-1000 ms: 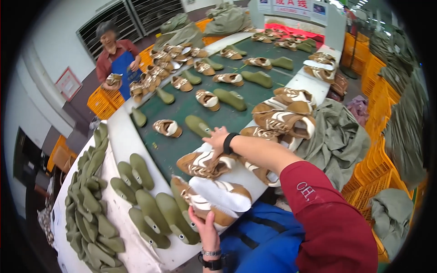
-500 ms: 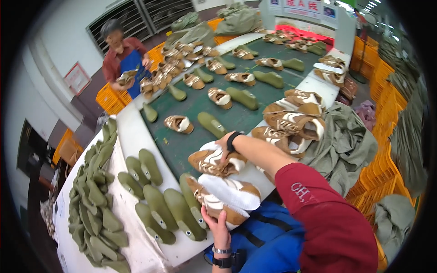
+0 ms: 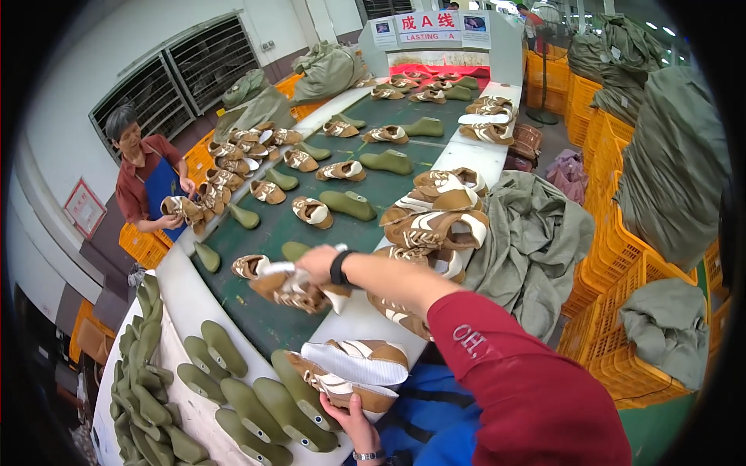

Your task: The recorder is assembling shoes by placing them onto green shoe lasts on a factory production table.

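My right hand [image 3: 317, 266] grips a brown and white shoe [image 3: 286, 289], smeared by motion, above the near end of the green belt [image 3: 260, 311]. My left hand [image 3: 353, 426] holds a second brown and white shoe [image 3: 350, 391] by its side, at the white table edge. Against that shoe lies another shoe [image 3: 385, 353], tipped over with its white underside showing. Beside my left hand several green shoe lasts [image 3: 284, 412] lie in rows. Past my right hand a brown shoe [image 3: 250, 266] and a green last [image 3: 295, 250] rest on the belt.
A heap of green lasts [image 3: 144, 373] covers the left table. Brown shoes [image 3: 435, 229] and a grey-green cloth [image 3: 528, 241] sit along the right rail. Orange crates [image 3: 622, 318] stand at the right. Across the belt a co-worker [image 3: 151, 175] handles a shoe.
My right hand has lifted a shoe off the near rail and carried it forward and left over the belt. My left hand still holds its shoe. The head view has turned right.
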The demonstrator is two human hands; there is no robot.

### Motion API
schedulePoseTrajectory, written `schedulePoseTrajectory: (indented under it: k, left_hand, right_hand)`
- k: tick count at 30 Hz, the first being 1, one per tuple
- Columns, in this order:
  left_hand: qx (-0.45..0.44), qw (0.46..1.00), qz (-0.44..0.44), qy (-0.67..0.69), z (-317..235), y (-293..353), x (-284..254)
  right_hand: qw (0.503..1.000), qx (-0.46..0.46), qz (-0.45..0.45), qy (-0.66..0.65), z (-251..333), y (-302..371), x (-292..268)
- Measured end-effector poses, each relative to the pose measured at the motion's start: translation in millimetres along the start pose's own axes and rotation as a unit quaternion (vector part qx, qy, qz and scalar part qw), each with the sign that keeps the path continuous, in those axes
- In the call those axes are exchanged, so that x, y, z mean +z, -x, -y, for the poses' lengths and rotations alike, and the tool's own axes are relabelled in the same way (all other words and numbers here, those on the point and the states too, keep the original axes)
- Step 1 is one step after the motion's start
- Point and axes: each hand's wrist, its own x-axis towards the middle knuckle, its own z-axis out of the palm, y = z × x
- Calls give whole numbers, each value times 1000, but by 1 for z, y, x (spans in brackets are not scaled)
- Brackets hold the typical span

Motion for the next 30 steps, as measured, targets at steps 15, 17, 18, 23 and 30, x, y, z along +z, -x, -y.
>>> schedulePoseTrajectory:
  k: [15,17,18,23,30]
  left_hand:
    - [-14,999,14,31,-1,-16,0]
    - [-29,997,55,35,-3,-21,9]
    - [-31,997,57,34,-5,-25,15]
    - [-51,995,88,7,7,-75,37]
    - [-113,986,103,62,6,-87,61]
  right_hand:
    - [936,73,343,-46,19,155,-27]
    - [933,71,339,-93,31,149,-32]
    - [935,65,331,-111,31,146,-33]
    - [940,93,287,-160,1,136,-35]
    - [948,116,164,-245,-49,193,-54]
